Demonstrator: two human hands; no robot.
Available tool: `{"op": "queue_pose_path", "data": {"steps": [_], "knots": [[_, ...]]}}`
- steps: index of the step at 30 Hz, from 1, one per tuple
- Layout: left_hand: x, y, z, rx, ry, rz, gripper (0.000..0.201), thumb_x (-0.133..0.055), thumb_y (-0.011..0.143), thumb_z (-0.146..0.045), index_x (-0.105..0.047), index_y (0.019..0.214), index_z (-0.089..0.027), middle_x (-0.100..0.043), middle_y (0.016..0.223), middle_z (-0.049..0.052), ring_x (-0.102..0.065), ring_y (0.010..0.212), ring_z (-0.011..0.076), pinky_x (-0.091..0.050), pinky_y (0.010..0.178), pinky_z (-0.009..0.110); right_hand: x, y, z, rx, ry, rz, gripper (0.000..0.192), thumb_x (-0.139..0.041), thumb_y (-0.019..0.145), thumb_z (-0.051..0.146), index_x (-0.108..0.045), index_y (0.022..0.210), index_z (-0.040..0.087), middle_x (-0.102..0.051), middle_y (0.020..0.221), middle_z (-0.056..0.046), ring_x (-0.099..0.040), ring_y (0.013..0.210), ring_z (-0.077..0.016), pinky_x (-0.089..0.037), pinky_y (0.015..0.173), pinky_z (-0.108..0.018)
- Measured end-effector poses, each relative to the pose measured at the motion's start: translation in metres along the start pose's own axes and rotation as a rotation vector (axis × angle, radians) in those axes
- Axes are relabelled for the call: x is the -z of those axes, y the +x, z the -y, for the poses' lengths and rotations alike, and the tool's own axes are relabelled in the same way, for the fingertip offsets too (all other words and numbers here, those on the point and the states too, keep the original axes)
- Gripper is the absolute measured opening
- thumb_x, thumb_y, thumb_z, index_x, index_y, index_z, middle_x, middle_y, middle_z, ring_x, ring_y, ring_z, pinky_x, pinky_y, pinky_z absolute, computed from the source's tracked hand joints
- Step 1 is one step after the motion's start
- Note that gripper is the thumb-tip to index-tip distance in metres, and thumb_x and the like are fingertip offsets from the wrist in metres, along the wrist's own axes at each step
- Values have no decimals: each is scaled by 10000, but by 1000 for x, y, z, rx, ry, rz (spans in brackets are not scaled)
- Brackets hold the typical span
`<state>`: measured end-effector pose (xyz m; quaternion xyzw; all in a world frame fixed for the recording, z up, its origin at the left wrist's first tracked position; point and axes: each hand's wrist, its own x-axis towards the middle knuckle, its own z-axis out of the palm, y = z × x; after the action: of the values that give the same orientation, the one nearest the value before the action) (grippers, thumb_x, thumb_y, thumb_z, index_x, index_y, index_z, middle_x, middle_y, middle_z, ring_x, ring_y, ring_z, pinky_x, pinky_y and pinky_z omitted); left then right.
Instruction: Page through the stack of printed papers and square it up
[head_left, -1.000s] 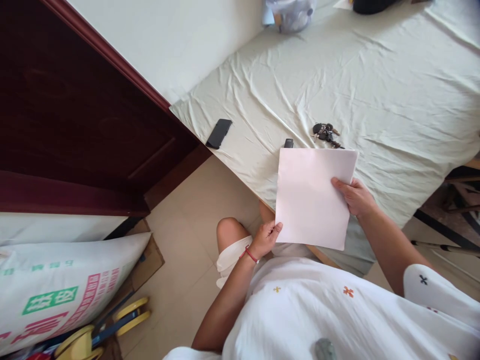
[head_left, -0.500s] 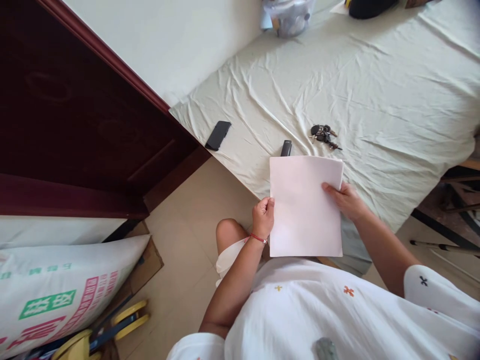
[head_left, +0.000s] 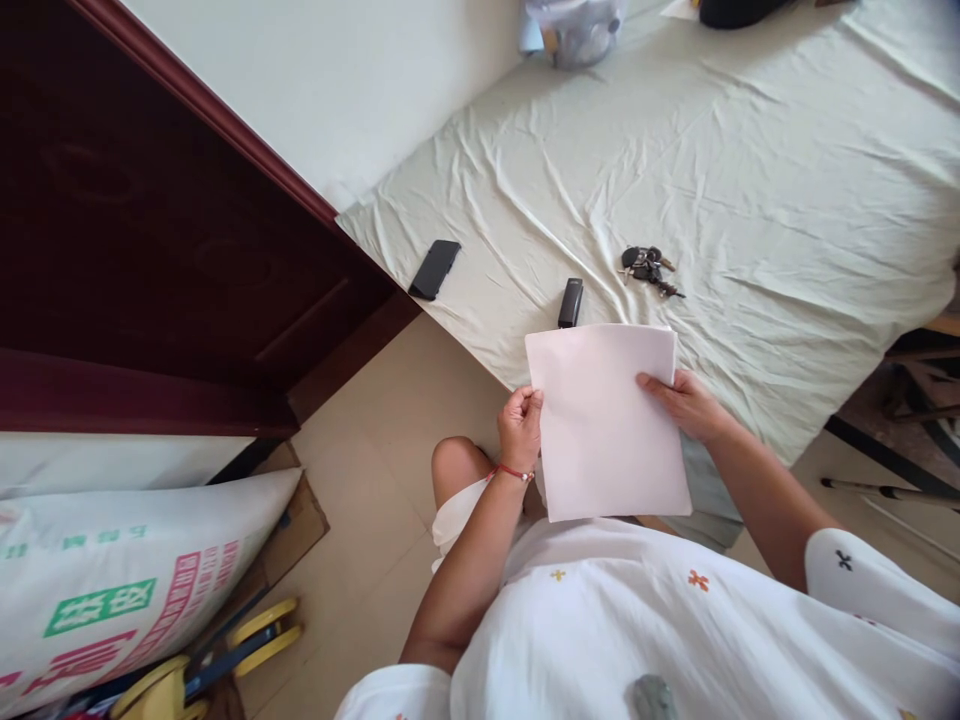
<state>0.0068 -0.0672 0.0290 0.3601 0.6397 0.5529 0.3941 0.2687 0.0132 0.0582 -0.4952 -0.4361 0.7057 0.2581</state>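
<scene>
The paper (head_left: pixel 607 420) is a plain white, blank sheet, slightly curved, held over the bed (head_left: pixel 750 150) edge. The left hand (head_left: pixel 519 425) pinches its left edge and the right hand (head_left: pixel 682 405) grips its right edge.

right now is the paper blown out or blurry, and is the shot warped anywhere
Head view: the paper is bright and nearly featureless but its edges are sharp, as are both hands, left and right; light is soft and even, with only faint shadows in the sheet's wrinkles; wide-lens warping bends the door frame and stretches the sack at the corner.
</scene>
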Motion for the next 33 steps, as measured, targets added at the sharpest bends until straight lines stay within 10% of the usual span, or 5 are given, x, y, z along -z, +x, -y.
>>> {"op": "queue_pose_path", "data": {"steps": [14, 21, 27, 33], "knots": [[-11, 25, -17, -86, -7, 67, 506, -557, 982, -683, -665, 1047, -193, -712, 885, 37, -639, 804, 174, -517, 762, 272, 1, 0, 4, -23, -26, 64, 585, -857, 716, 745, -739, 827, 183, -784, 804, -80, -714, 634, -210, -575, 543, -294], [-13, 25, -24, -220, 244, 35, 475, -490, 1021, -664, -629, 934, -218, -605, 746, 15, -567, 767, 189, -446, 747, 294, 14, 30, 18, 395, -308, -246, 510, -612, 965, 608, -686, 1318, 248, -768, 989, -67, -696, 760, -203, -579, 672, -323], [-17, 23, -33, -258, 278, 39, 500, -507, 996, -703, -537, 815, -237, -524, 675, -17, -465, 644, 161, -364, 658, 299, 19, 50, 37, 813, -941, -295, 457, -502, 1040, 419, -670, 1421, 232, -590, 1547, -156, -571, 1398, -365, -469, 1148, -593], [-16, 23, -33, -257, 283, 64, 524, -486, 992, -725, -532, 811, -235, -506, 665, -23, -456, 636, 155, -364, 653, 292, 21, 52, 54, 740, -1100, -67, 466, -390, 1073, 416, -780, 1175, 182, -786, 1051, -158, -712, 1086, -353, -553, 986, -526]]}}
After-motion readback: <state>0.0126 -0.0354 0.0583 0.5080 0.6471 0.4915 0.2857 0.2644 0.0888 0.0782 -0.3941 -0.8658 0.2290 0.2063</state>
